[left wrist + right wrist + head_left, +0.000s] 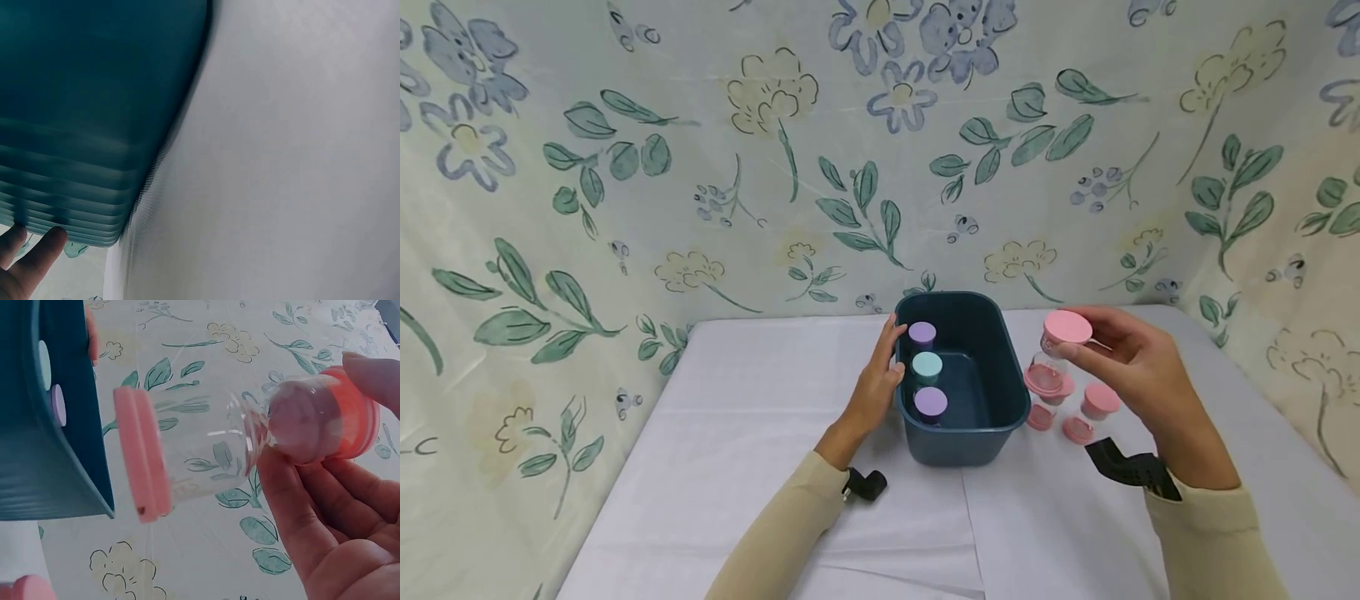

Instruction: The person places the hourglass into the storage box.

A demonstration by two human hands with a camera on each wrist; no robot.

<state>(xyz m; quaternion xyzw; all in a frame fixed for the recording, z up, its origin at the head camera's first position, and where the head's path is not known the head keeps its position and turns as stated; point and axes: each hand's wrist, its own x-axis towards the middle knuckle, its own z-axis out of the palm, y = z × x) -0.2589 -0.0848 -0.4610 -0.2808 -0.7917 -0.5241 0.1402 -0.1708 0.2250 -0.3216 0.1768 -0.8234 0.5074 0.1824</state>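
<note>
A table (pixel 737 433) is covered in white, with creases seen on its near side. A dark blue bin (pixel 967 447) is supported near its back, with pink-lidded clear containers (pixel 1101 401) set just to the right.

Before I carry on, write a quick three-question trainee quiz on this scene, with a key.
1. Multiple choice: what color are the caps on the sand timer in the right hand?
A) teal
B) pink
C) purple
2. True or false: the left hand is holding a sand timer.
3. Fill in the blank: inside the dark blue bin, the teal top sits between two ____.

Key:
1: B.
2: False; it touches the bin's left side.
3: purple tops.
</note>
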